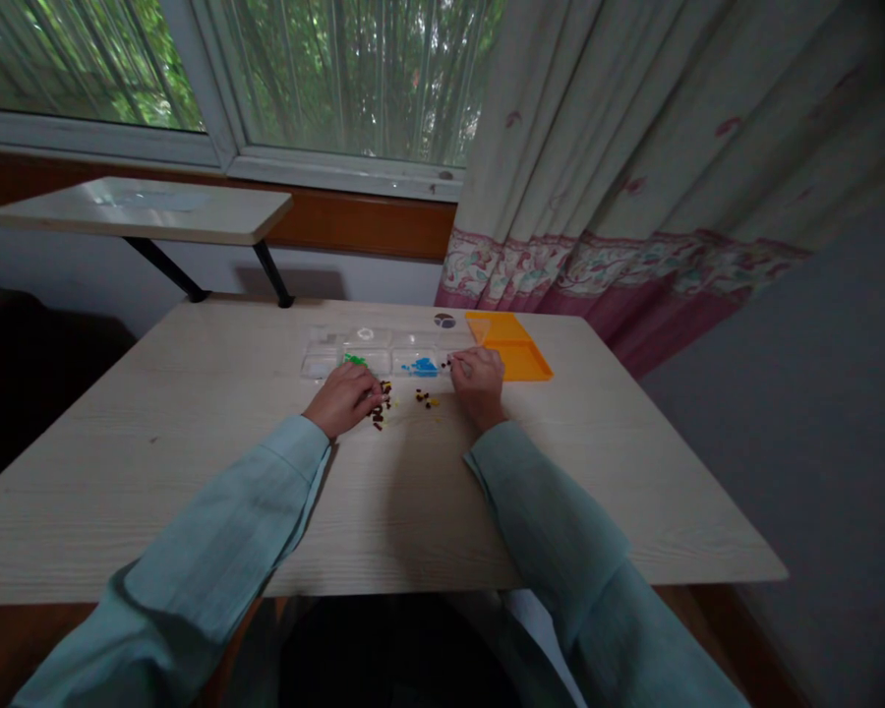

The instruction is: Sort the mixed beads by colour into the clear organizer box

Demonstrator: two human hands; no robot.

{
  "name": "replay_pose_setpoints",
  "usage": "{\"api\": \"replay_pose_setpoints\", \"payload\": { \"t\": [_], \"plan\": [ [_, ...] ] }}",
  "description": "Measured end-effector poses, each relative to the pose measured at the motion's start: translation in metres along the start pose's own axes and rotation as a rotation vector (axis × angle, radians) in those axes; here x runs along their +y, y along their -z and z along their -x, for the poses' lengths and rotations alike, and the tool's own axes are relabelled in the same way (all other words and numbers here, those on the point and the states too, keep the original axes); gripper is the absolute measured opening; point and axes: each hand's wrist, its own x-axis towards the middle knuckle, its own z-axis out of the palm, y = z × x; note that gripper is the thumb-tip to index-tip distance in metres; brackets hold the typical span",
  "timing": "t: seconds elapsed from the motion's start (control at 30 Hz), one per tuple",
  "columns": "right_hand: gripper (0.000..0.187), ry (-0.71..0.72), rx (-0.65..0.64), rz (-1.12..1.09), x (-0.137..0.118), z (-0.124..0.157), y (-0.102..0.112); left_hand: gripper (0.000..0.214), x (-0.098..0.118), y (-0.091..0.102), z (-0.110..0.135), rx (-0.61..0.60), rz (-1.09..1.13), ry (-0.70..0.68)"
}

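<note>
A clear compartment box lies on the pale wooden table, holding green beads in one cell and blue beads in another. Small dark and yellow beads are scattered on the table in front of it. My left hand rests curled on the table beside those loose beads. My right hand is at the box's right end, fingers pinched together; what it holds is too small to see. An orange lid lies just right of the box.
A small white shelf on black legs stands behind the table under the window. A flowered curtain hangs at the right. Dark furniture sits at the far left.
</note>
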Motion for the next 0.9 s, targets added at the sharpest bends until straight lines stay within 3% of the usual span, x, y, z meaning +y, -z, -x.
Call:
{"api": "replay_pose_setpoints", "payload": {
  "t": [0.13,0.23,0.43,0.77,0.9],
  "plan": [
    [0.022,0.049,0.019,-0.028,-0.01,0.001,0.004,0.026,0.005,-0.002,-0.002,0.09,0.083,0.016],
    [0.023,0.17,-0.015,-0.076,-0.029,0.008,0.008,0.027,0.01,-0.004,-0.004,0.136,0.149,0.019],
    [0.029,0.495,-0.254,-0.149,-0.071,0.026,0.016,0.029,0.014,-0.006,-0.005,0.167,0.24,0.034],
    [0.023,0.518,-0.21,-0.204,-0.071,0.025,0.009,0.029,0.013,-0.008,-0.005,0.164,0.309,0.045],
    [0.023,0.481,-0.247,-0.171,-0.071,0.024,0.009,0.028,0.013,-0.008,-0.004,0.173,0.272,0.07]
  ]
}}
